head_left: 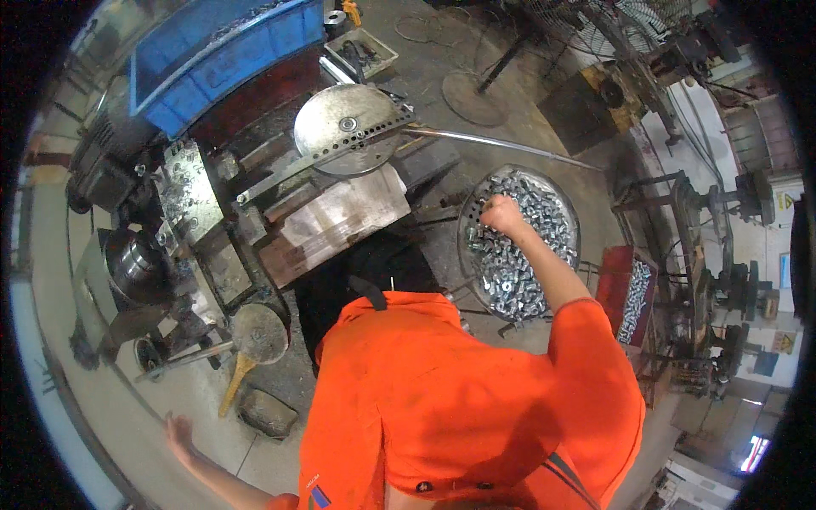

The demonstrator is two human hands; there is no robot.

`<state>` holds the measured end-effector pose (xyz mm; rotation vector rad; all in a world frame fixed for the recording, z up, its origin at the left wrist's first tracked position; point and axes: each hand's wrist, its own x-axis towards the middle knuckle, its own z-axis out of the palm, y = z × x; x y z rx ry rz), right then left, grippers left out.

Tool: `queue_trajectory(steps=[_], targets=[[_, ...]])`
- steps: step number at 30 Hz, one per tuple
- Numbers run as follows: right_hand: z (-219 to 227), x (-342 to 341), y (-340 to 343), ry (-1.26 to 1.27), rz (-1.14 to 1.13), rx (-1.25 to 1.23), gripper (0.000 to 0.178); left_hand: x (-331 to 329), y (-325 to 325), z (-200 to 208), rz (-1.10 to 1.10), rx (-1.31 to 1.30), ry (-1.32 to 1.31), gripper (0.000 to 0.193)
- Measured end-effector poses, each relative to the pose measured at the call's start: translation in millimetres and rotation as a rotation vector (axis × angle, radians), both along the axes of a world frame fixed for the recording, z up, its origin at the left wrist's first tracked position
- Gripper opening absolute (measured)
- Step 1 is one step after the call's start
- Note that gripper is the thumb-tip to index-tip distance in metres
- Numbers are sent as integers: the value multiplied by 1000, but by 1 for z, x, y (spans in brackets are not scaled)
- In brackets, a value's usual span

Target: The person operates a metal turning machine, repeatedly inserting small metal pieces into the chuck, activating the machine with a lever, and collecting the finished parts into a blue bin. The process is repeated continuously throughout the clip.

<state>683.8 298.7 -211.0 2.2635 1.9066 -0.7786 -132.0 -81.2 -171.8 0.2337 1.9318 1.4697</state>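
Observation:
My right hand (503,214) is over the left part of a round metal pan (464,251), its fingers closed and pointing down. Whatever sits in the fingers is hidden. Small shiny metal pieces (518,276), short and nut-like, fill the pan in a heap. Far off at the lower left, my left hand (180,433) hangs in the air with its fingers apart, holding nothing. Nearest to it is a grey block-shaped tray (268,414). In front of me a round metal disc (344,115) lies under a flat bar with holes (340,146).
A blue crate (221,76) stands at the far left. A long metal rod (510,146) reaches from the disc toward the right. Right of the pan is a red bin (614,285) with more small pieces. A yellow-handled round pan (259,333) lies left; a fan (595,25) stands at the back.

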Motion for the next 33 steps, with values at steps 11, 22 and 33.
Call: queue_trajectory(steps=[11, 22, 33], targets=[[25, -14, -11, 30, 110, 397, 32, 24, 5, 17, 27, -57, 36, 47], [162, -234, 48, 689, 761, 445, 38, 54, 19, 39, -42, -85, 303, 39], [175, -533, 58, 257, 1483, 574, 33, 122, -14, 72, -183, -804, 830, 35]])
